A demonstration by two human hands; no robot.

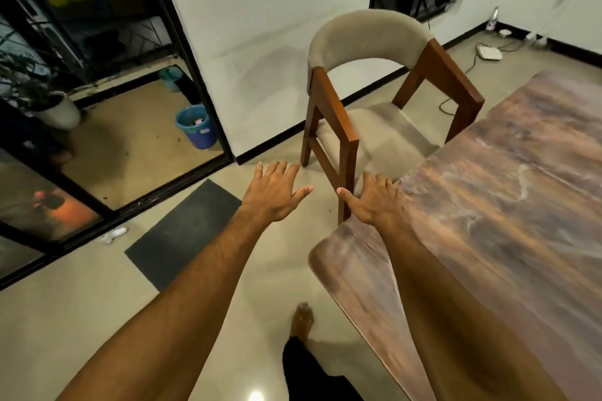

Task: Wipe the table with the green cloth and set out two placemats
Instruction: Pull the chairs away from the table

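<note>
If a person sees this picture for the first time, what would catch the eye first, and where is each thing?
Two bare arms reach forward at the centre, the left hand open over the floor and the right hand open at the edge of the table. The table's brown marbled top fills the right side. Just beyond the hands stands a wooden chair with a beige curved back, beside the table.

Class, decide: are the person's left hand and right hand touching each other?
Apart. The head view shows floor between the left hand and the right hand.
</note>
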